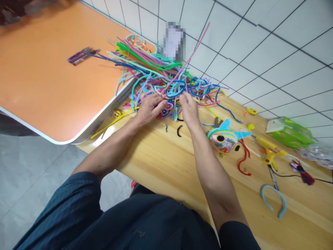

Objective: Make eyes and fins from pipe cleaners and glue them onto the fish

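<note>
A tangled pile of colourful pipe cleaners [153,74] lies on the wooden table against the tiled wall. My left hand [151,108] is at its near edge, with thumb and fingers pinched together on the lower end of a long pink pipe cleaner [194,52], which slants up to the right. My right hand [189,107] is at the pile too, its fingers curled; whatever they hold is hidden. Just beyond both hands lies a blue pipe-cleaner loop [176,89]. Short black [179,131] and yellow-black pieces [165,128] lie on the wood between my forearms.
To the right are a pipe-cleaner animal head [223,136], a red curled strip [243,161], a yellow glue gun [270,151] with its cord, a light-blue arc [274,198] and a green pack [290,132]. An orange tabletop [52,90] holding pens [82,56] adjoins at left. A blurred-out device [173,41] leans on the wall.
</note>
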### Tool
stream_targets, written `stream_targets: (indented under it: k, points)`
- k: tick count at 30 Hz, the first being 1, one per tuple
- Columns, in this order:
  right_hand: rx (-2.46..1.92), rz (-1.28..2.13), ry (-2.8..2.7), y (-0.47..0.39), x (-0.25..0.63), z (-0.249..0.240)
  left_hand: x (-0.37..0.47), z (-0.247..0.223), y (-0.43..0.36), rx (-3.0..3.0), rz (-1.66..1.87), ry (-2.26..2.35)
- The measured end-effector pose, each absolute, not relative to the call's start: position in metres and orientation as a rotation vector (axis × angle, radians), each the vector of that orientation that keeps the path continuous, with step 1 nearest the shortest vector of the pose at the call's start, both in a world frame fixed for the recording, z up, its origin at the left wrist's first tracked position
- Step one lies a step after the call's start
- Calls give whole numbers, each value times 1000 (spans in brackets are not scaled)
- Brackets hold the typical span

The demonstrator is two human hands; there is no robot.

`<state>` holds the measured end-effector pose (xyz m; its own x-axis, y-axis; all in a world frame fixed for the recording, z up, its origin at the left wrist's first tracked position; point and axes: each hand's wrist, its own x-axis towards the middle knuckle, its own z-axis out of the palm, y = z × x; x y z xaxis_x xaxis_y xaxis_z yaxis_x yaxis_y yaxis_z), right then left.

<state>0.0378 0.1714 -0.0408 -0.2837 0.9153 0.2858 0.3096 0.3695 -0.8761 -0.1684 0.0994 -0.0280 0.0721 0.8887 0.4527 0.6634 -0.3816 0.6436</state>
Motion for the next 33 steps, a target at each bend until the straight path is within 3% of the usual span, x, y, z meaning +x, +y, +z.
stream_targets:
  k: [9, 13, 18, 26, 33]
  points:
    - [-1167, 586, -2253, 92, 49, -11, -155, -12, 92, 2163, 1269, 1619]
    - [-1163, 607, -2335, 63, 60, -8, -128, 5, 116, 2402, 1129, 1513]
    - [-1073, 655, -2298, 33, 64, -6, -112, -8, 166, 2621, 667, 1486]
    - [-1068, 664, -2282, 15, 71, -13, -152, -27, 180, 2457, 937, 1852]
    - [-1028, 656, -2286, 16, 71, -20, -105, -17, 204, 2606, 691, 1635]
